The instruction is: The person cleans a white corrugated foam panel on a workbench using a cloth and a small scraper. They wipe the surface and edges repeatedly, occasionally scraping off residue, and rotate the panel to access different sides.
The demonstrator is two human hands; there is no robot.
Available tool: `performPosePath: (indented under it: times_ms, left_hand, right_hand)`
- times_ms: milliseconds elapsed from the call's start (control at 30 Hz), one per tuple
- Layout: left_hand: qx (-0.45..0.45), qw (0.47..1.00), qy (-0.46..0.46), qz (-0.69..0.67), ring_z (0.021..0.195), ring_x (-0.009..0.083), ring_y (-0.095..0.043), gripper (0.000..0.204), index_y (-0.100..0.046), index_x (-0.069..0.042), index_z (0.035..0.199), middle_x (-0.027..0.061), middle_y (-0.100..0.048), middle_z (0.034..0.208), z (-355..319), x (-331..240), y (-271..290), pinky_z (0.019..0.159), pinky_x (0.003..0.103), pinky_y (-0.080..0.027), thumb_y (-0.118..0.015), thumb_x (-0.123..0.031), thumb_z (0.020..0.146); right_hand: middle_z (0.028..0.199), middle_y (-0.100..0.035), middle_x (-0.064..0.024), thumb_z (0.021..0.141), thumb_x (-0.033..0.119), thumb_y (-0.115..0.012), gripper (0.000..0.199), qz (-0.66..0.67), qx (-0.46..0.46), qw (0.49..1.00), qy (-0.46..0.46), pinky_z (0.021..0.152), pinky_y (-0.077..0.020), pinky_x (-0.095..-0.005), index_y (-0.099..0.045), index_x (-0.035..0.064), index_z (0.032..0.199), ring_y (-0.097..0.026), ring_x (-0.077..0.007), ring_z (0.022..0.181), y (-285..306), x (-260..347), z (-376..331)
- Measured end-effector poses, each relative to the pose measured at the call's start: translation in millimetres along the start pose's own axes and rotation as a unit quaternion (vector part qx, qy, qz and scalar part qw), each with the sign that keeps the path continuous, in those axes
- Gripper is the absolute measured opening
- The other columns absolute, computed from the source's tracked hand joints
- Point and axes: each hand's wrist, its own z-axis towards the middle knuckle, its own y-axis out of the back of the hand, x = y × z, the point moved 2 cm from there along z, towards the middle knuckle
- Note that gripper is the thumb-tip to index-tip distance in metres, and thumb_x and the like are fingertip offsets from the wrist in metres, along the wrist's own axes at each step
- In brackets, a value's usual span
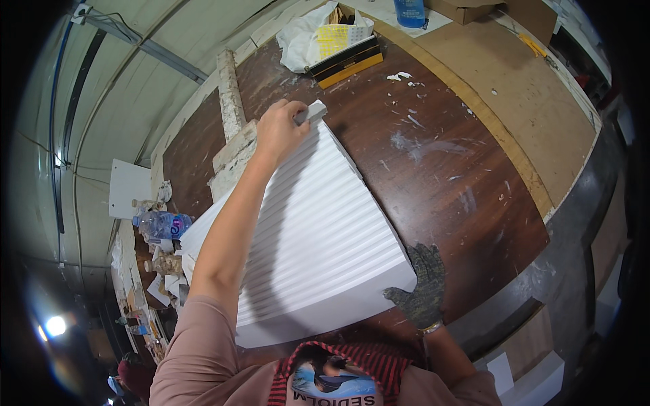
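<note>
One white ribbed slab (338,223): brown wooden bench (440,169), near edge
Bare left hand (281,132): curled round pale rectangular block (317,110), slab's far corner
Grey-knit-gloved right hand (421,287): spread wide, touching slab's near right corner

Workshop, fairly rough. Worktable (460,203) is scuffed, with white smears (423,145) and flakes (399,76). Big ribbed panel (332,230) lies across it; knit work glove (425,291) on the right hand (416,308). Crusted strip (231,101) along the table, cluttered bottles (162,224) at left, cardboard box (467,10) at the far end. Bare sheet wall (112,145), exposed metal beam (159,57), loose cable (55,88), bright lamp (55,325). No-frills work area, not domestic-looking.
</note>
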Motion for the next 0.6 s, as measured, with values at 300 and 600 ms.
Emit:
performPosePath:
  times_ms: [300,600]
  left_hand:
    - [-0.017,0.997,0.015,-0.077,0.092,0.0291,-0.065,0.027,-0.072,-0.009,0.105,0.0096,-0.066,0.096,-37.2,-1.2,2.8,0.079,0.041,-0.053,-0.073,-0.017,0.079]
    - [0.005,0.999,-0.054,-0.006,0.094,0.0301,-0.065,0.028,-0.074,-0.011,0.104,0.0089,-0.066,0.096,-38.2,-6.2,-4.2,0.080,0.043,-0.054,-0.076,-0.016,0.077]
  right_hand:
    - [0.136,-0.058,-0.0205,0.063,0.056,-0.087,0.096,-0.006,-0.002,1.000,-0.017,0.114,-0.0333,-0.0548,-0.057,0.0013,0.136,-0.048,-0.0425,0.132,-2.8,-2.2,-4.1]
    - [0.140,-0.055,-0.0226,0.064,0.054,-0.087,0.096,-0.017,0.015,0.999,-0.034,0.115,-0.0319,-0.0542,-0.055,0.0002,0.137,-0.045,-0.0441,0.135,-2.2,-0.8,-5.3]
